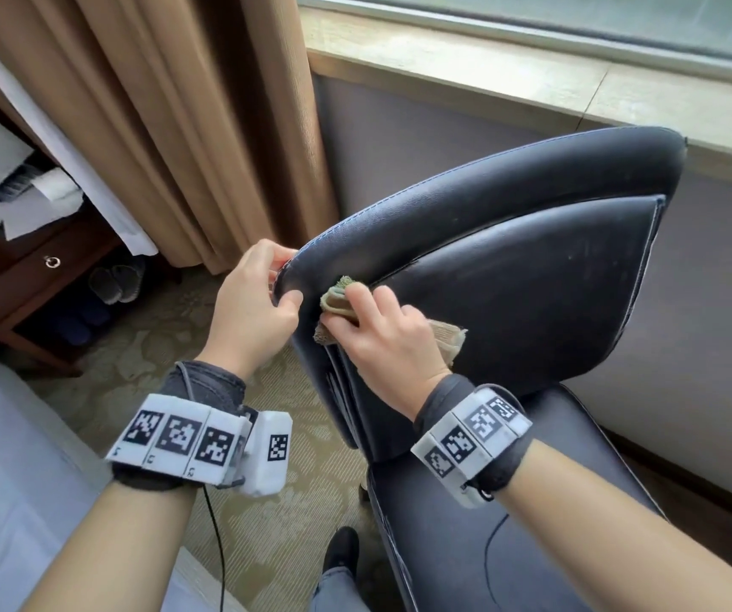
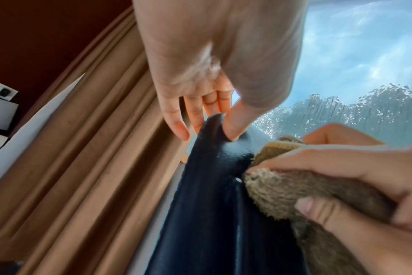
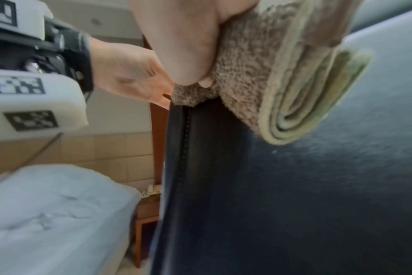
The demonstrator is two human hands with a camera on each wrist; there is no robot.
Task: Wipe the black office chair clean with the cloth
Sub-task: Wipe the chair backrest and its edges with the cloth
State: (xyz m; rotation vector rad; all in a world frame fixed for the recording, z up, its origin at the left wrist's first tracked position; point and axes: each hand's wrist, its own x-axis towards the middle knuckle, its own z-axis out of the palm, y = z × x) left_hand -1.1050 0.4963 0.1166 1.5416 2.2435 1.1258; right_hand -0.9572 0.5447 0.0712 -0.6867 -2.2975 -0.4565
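Observation:
The black office chair (image 1: 531, 267) fills the middle and right of the head view, its padded backrest tilted toward the window. My left hand (image 1: 253, 302) pinches the left corner of the backrest (image 2: 214, 134), thumb in front and fingers behind. My right hand (image 1: 381, 333) grips a folded brown-green cloth (image 1: 342, 302) and presses it on the backrest just right of that corner. The cloth (image 3: 282, 83) lies bunched against the leather by the stitched seam. Part of the cloth (image 2: 282, 191) is hidden under my fingers.
Brown curtains (image 1: 170, 125) hang left of the chair, with a stone window sill (image 1: 531, 77) behind it. A dark wooden nightstand (image 1: 37, 267) with papers stands far left, slippers beneath. A bed edge (image 1: 11, 479) is at lower left. The chair seat (image 1: 509, 523) is below my right arm.

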